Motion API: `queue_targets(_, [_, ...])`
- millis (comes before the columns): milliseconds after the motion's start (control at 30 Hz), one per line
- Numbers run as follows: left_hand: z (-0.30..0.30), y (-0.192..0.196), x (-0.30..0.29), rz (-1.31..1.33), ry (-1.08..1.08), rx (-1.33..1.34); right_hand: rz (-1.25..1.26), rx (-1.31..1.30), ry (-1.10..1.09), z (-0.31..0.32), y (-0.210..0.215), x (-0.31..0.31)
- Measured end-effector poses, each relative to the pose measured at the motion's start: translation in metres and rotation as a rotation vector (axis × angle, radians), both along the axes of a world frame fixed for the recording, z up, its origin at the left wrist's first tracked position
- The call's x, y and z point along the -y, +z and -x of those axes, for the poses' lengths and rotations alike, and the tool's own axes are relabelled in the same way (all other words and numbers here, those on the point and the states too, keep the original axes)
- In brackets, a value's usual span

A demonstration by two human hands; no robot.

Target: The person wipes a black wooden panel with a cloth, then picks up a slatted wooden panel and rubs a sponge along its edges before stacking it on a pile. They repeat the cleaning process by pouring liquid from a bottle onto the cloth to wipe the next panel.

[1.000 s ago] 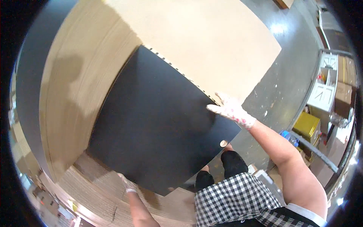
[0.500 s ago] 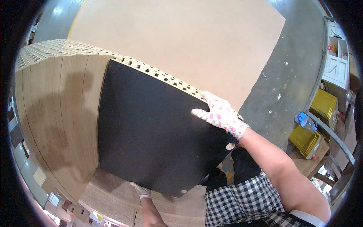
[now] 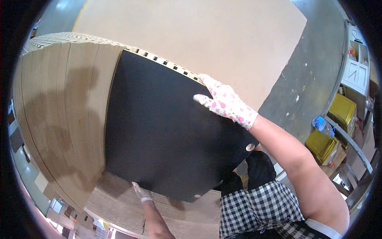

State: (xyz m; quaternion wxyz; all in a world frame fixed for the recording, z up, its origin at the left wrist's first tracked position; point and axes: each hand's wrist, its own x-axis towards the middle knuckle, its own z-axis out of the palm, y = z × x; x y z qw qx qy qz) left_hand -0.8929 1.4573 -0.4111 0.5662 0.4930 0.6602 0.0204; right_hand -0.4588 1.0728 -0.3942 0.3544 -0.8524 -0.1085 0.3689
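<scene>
A large flat black panel (image 3: 171,127) stands tilted in front of me, with a pale round spot near each of two corners. My right hand (image 3: 227,99), in a white glove with pink flowers, grips its upper edge: the thumb lies on the black face and the fingers go over the far side. At the lower edge my left hand (image 3: 141,192), also gloved, holds the panel, its fingers partly hidden. Left of the black face runs a tightly packed row of wood-coloured panels (image 3: 55,103), their upper edges notched with small square holes.
Brown boards (image 3: 171,209) lie below the panel. Beyond it a big beige sheet (image 3: 191,36) covers part of the grey floor (image 3: 296,85). To the right are yellow metal cans (image 3: 320,145), a plastic bottle (image 3: 323,126), a curved metal rail (image 3: 352,145) and a white cabinet (image 3: 355,73).
My right hand has slid leftward along the upper edge of the black panel. The left hand has shifted slightly left along the lower edge. The whole view has moved a little.
</scene>
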Motion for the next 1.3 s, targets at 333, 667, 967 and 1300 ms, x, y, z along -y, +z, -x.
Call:
queue_targets(333, [0.011, -0.017, -0.006, -0.018, -0.072, -0.002, 0.025, -0.083, -0.082, -0.005, -0.005, 0.019])
queue_targets(667, [-0.009, 0.003, 0.015, 0.11, -0.113, -0.004, 0.112, -0.066, -0.923, 0.13, -0.001, 0.212])
queue_targets(967, [-0.044, 0.019, 0.038, 0.244, 0.021, -0.086, -0.393, -0.412, -1.037, 0.145, -0.007, 0.173])
queue_targets(1300, [-0.041, 0.015, 0.023, 0.19, 0.092, -0.11, -0.302, -0.601, -0.908, 0.15, -0.015, 0.161])
